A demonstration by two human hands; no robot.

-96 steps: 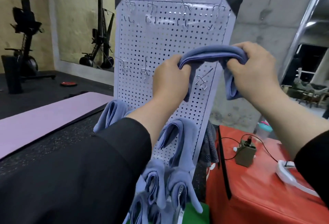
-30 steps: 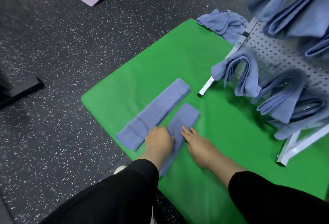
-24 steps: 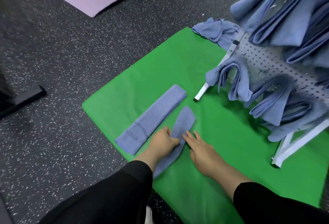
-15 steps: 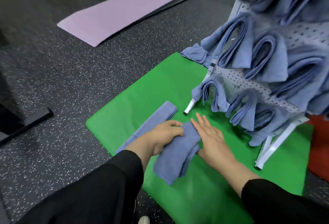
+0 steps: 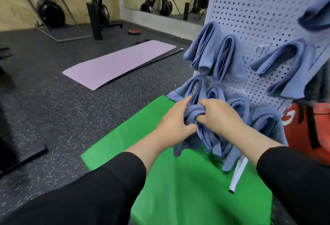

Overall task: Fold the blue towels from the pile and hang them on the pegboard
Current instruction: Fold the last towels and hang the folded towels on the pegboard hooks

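Now your left hand (image 5: 174,123) and right hand (image 5: 218,115) both grip the folded blue towel (image 5: 193,113), bunched between curled fingers before the pegboard (image 5: 250,19). Keep its layers together; aim the fold toward bare holes at one o'clock, clear of the hung towels (image 5: 214,55).

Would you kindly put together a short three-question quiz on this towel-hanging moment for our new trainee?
1. True or false: both hands grip the folded blue towel.
2. Which colour is the mat directly beneath the hands? A) purple B) green C) red
3. Fill in: the hung towels drape over hooks on the white ____.

Key:
1. True: the left hand and right hand both curl round it.
2. B: the green mat; the purple mat lies farther off.
3. pegboard.
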